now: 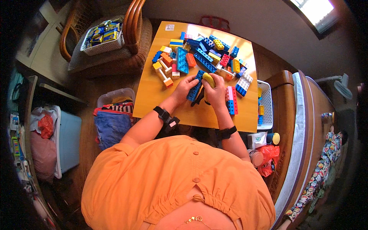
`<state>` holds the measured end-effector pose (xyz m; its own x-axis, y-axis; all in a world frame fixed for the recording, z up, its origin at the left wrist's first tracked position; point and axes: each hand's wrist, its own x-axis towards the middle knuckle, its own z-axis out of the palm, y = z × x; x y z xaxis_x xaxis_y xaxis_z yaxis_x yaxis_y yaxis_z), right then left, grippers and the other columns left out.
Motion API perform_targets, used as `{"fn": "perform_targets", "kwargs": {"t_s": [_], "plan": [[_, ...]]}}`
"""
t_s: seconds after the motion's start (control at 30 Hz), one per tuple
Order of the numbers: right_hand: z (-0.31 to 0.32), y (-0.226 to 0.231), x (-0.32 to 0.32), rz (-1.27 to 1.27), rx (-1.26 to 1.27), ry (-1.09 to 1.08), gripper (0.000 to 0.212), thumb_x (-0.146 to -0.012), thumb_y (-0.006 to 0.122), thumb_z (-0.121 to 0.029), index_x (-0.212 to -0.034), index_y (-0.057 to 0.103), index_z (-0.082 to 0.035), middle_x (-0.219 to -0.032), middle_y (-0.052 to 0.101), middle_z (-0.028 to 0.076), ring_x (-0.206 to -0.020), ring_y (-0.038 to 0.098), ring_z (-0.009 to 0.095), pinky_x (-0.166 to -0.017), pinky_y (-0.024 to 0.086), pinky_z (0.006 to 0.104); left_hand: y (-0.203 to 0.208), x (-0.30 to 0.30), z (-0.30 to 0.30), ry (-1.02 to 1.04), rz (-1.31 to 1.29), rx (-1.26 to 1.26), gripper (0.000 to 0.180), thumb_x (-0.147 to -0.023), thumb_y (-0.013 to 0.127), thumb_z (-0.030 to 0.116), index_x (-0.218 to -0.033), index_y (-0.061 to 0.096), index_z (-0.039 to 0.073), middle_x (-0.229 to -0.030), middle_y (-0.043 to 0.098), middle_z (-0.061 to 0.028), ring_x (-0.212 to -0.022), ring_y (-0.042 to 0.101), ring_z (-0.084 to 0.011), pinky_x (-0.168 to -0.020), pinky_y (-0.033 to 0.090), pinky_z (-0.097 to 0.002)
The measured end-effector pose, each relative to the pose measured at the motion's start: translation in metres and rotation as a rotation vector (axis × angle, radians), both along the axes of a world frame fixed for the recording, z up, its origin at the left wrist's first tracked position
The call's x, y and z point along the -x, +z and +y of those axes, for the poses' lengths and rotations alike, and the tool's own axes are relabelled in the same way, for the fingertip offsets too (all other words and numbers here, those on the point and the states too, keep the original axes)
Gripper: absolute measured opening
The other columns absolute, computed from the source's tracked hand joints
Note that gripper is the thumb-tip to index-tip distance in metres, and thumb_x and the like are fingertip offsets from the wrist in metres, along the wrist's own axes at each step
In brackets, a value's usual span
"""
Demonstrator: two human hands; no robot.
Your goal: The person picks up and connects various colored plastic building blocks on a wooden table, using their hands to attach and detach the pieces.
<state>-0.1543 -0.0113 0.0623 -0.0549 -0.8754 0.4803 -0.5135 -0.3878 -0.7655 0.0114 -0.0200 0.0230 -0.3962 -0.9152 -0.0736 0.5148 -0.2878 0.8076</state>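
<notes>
A long blue building brick [195, 87] is pinched along its near end by the fingers of the left hand [184, 89], which are closed narrowly around it. Just to the right of those fingers, a yellow piece [209, 79] is gripped from above by the right hand [215, 93], its fingers curled tight over it. The two pieces are held touching, low over the wooden table [153, 92]; something dark hangs beneath them, too hidden to identify. Beyond the fingertips, a loose heap of coloured bricks [203, 57] is spread, and just right of the right hand's knuckles a red and blue stack [231, 100] is lying flat. For a clean join, the studs are best lined up squarely before pressure is applied, the blue brick being braced from below so that it is not tilted.
</notes>
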Motion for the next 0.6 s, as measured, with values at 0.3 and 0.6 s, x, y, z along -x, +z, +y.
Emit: {"fn": "perform_targets", "kwargs": {"t_s": [0.3, 0.6], "plan": [[0.054, -0.021, -0.001, 0.092, -0.102, 0.292, 0.035, -0.079, 0.079, -0.011, -0.109, 0.065, -0.001, -0.103, 0.063, 0.017, -0.097, 0.063, 0.035, -0.087, 0.050, 0.0389, -0.010, 0.000, -0.002, 0.258, -0.004, 0.000, 0.030, -0.097, 0.066, 0.022, -0.120, 0.063, 0.004, -0.094, 0.067, 0.0006, -0.078, 0.063, -0.0089, -0.070, 0.053, -0.0235], [0.015, 0.042, 0.001, 0.053, -0.006, 0.126, 0.029, -0.084, 0.077, -0.014, -0.110, 0.069, -0.003, -0.109, 0.064, 0.016, -0.102, 0.063, 0.032, -0.088, 0.051, 0.0373, -0.018, 0.006, 0.003, 0.084, -0.049, 0.177, 0.045, -0.097, 0.068, 0.017, -0.138, 0.055, 0.002, -0.110, 0.067, -0.0048, -0.093, 0.064, -0.0098, -0.082, 0.053, -0.0256]]}}
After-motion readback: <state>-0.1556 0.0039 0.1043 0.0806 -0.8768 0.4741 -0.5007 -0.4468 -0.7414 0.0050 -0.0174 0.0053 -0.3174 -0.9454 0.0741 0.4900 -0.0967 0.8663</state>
